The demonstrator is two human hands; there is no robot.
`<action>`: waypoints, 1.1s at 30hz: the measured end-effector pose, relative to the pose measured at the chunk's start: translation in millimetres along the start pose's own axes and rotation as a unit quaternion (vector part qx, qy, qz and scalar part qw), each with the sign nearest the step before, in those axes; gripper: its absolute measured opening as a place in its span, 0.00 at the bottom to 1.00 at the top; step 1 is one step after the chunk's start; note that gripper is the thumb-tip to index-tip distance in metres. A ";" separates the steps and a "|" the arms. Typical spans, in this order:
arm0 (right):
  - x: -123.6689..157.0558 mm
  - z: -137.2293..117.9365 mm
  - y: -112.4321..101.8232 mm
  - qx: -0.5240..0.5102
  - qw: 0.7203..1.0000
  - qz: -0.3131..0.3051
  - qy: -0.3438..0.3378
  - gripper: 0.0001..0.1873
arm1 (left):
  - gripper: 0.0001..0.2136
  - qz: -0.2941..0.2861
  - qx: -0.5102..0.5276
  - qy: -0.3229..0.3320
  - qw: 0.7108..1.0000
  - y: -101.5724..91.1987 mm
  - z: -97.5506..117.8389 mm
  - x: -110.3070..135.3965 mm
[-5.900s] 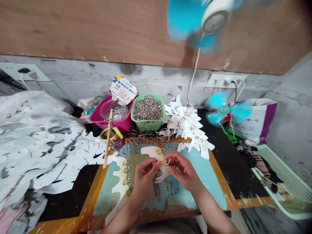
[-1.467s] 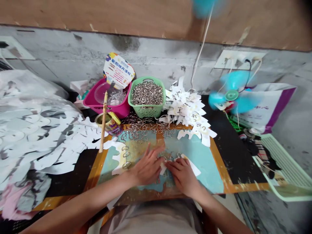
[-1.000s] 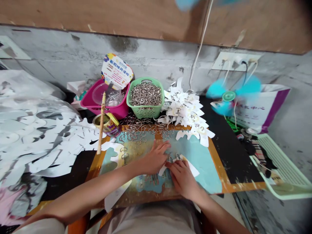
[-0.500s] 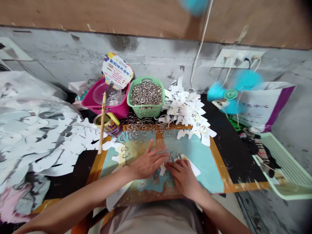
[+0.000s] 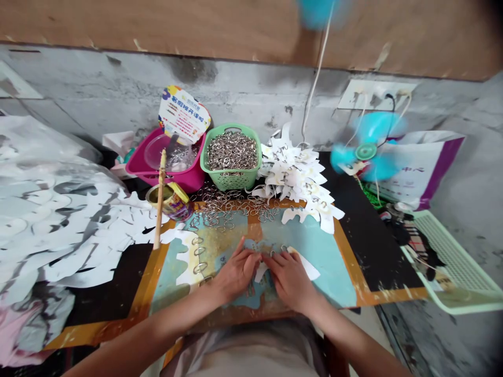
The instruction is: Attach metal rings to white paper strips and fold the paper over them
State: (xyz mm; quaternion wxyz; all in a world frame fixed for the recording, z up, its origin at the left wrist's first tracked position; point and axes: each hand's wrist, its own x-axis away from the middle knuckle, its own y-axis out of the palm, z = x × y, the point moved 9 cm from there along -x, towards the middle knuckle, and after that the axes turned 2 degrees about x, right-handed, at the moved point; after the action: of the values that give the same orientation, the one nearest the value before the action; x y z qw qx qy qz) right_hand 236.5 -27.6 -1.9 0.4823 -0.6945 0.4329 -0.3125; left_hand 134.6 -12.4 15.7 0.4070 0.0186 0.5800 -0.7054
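Observation:
My left hand (image 5: 234,272) and my right hand (image 5: 290,278) lie side by side on a teal mat (image 5: 326,251), fingertips meeting. Both have their fingers bent down onto a white paper cutout (image 5: 306,266). A couple of small metal rings (image 5: 277,250) sit at the cutout's far edge, just beyond my fingertips. Left of my left hand, a white paper strip (image 5: 184,256) carries a row of rings (image 5: 198,252). Loose rings (image 5: 226,208) are scattered at the mat's far edge.
A green basket (image 5: 231,182) full of rings and a pink basket (image 5: 186,180) stand at the back. A tin (image 5: 175,201) holds a wooden stick (image 5: 159,209). Finished cutouts (image 5: 298,175) are stacked behind; a big paper pile (image 5: 58,225) lies left. A blue fan (image 5: 365,152) and green tray (image 5: 451,267) are at right.
My left hand lay flat with fingers spread on the mat; it has pulled back and curled beside my right hand on the cutout. The right hand has barely moved.

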 end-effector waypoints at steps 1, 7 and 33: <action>-2.6 -0.4 0.1 0.015 1.000 0.003 0.005 0.27 | 0.09 0.008 -0.007 0.000 1.000 -1.0 1.3 0.0; -7.5 -2.5 2.9 0.043 0.999 0.021 0.025 0.26 | 0.08 0.010 -0.030 -0.045 0.998 5.0 -1.1 7.2; 3.5 1.6 13.6 0.014 0.999 0.028 0.038 0.25 | 0.17 -0.007 -0.039 -0.091 0.995 15.7 4.5 14.2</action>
State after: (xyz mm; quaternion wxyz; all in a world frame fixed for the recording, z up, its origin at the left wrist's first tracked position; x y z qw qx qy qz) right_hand 235.3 -32.3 -15.2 0.4836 -0.6628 0.4659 -0.3313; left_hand 136.5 -24.0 -2.5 0.4533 -0.0658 0.5676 -0.6842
